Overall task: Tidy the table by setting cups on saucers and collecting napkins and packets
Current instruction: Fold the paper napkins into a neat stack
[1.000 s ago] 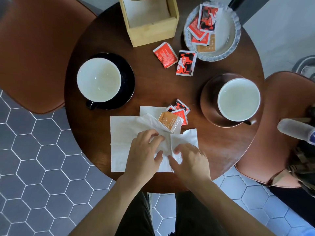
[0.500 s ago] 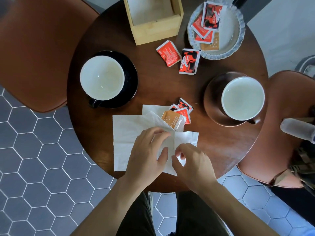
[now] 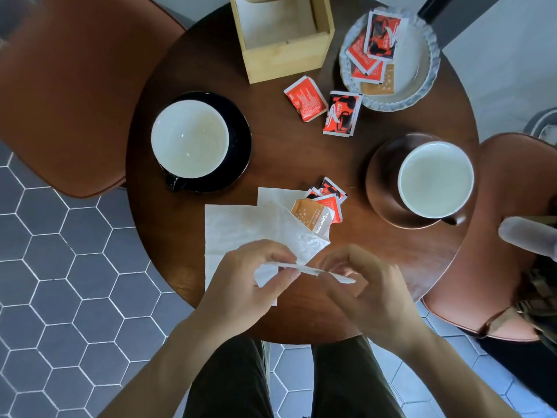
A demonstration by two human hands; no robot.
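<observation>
My left hand and my right hand both pinch a white napkin, lifted edge-on above the near side of the round table. More white napkins lie flat under my left hand. Several packets rest half on those napkins. A white-lined cup sits on a black saucer at the left. Another cup stands on a brown saucer at the right. Two loose packets lie mid-table. A grey scalloped plate holds several packets.
A wooden napkin box stands at the table's far edge. Brown chairs sit at the left and at the right, the right one carrying a bag. Hexagon floor tiles surround the table.
Both hands have lifted the right-hand napkin off the table; it lay flat under my fingers a second ago and is now held up between them.
</observation>
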